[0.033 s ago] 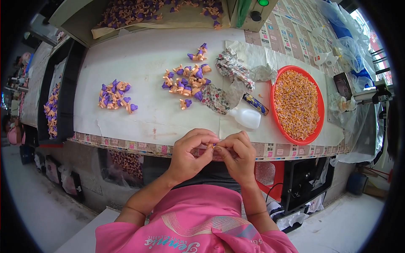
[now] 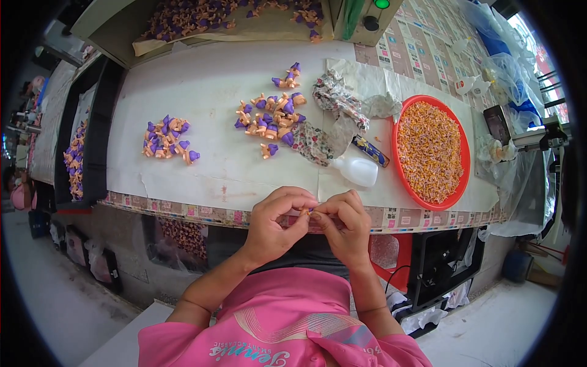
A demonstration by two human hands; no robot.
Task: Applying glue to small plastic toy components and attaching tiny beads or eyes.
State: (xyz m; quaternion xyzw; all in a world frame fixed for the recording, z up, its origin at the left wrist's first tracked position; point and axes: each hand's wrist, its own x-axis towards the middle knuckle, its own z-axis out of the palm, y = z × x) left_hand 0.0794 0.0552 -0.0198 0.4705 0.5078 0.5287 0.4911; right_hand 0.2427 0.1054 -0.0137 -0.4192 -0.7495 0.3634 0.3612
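I see nothing shift: the left hand (image 2: 274, 224) and right hand (image 2: 346, 222) pinch a small, mostly hidden piece (image 2: 310, 211) between their fingers (image 2: 295, 203), so it remains unreleased; purple-topped figurines (image 2: 269, 126) lie beyond them.

Teal lettering stands on the front of the pink shirt (image 2: 275, 293). The patterned paper (image 2: 422, 43) on the table (image 2: 208, 92) carries print too small to read.

A white container (image 2: 359, 172) lies near the front edge of the desk (image 2: 211, 92), a patterned cylinder (image 2: 370, 151) beside it, floral cloth (image 2: 338, 100) behind.
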